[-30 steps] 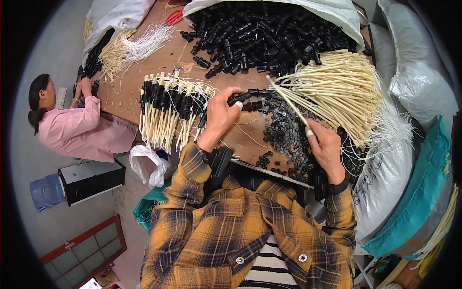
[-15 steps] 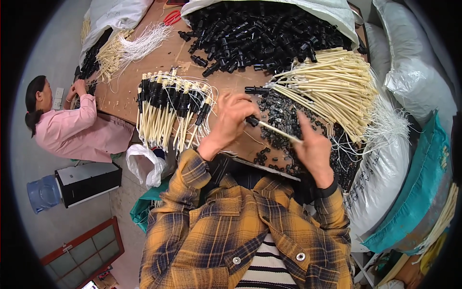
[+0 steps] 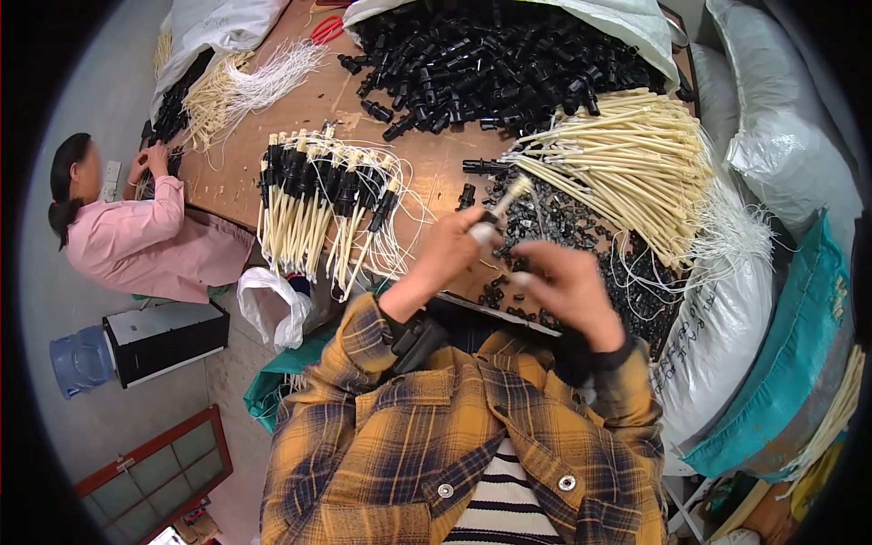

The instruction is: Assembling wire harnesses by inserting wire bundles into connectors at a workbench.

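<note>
Head view: left hand angles up-right over the table, fingers clenched around a cream rod, its end jutting toward the rod pile. Right hand just beside, fingers pointing left, blurred; can't tell its grip.

Yellow-navy plaid shirt, round metal snaps, striped top

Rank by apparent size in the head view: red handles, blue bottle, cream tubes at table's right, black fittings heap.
1. Black fittings heap
2. Cream tubes at table's right
3. Blue bottle
4. Red handles
</note>
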{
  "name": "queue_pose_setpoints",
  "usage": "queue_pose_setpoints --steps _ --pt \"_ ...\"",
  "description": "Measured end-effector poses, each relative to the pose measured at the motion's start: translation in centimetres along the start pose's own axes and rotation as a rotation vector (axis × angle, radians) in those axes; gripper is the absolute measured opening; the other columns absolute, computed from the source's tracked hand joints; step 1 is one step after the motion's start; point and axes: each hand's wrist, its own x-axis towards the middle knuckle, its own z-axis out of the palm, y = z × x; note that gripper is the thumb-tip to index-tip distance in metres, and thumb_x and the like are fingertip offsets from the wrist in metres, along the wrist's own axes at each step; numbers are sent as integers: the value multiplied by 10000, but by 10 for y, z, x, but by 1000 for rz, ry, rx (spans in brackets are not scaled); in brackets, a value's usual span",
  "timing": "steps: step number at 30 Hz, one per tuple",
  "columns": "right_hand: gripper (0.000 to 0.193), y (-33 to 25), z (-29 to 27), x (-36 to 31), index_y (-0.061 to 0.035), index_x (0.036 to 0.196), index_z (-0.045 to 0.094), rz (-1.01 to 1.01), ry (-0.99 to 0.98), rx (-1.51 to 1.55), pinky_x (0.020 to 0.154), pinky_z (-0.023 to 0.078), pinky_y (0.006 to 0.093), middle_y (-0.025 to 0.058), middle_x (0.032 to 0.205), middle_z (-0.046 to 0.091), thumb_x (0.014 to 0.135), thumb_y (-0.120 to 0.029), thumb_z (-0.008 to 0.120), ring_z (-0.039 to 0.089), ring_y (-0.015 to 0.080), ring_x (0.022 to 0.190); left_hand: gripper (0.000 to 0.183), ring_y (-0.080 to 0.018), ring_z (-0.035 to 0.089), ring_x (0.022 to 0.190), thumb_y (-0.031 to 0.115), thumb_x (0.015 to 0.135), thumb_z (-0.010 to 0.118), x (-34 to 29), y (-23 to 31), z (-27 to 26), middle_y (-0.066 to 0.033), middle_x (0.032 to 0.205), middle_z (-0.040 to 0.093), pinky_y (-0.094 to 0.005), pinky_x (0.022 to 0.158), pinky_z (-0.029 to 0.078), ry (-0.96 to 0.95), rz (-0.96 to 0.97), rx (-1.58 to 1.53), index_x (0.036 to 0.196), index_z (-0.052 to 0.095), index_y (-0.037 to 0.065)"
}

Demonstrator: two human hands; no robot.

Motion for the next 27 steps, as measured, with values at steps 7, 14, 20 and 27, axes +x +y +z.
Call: queue_pose_setpoints --steps 7,14,20,27 --pt "198 4 32 -1 -86 958 655 2 188 -106 506 481 338 108 724 651 786 -150 730 631 262 568 120 -41 543 707 13 785 691 -1 -4 -5 24 731 624 -222 638 447 -19 205 55 904 680 22" --pt "97 4 26 1 -64 908 684 -26 281 -301 511 485 307 111 697 656 814 -83 682 637 241 556 371 -318 612 937 -57 741 573 -6 -2 -11 -150 978 651 -385 824 479 -36 364 447 1096 623 39" --pt "108 9 30 4 -83 907 675 -70 306 -273 494 482 364 119 662 644 812 -133 678 631 284 551 412 -360 591 986 -69 733 530 -9 6 -8 -167 1005 642 -422 843 474 -116 382 512 1123 605 41" --pt "140 1 26 3 -25 987 630 -28 113 -165 588 512 370 160 787 648 854 -66 623 649 324 663 417 -365 617 936 -46 735 559 -6 13 -4 -161 1007 649 -400 812 488 -319 278 491 1143 574 41"
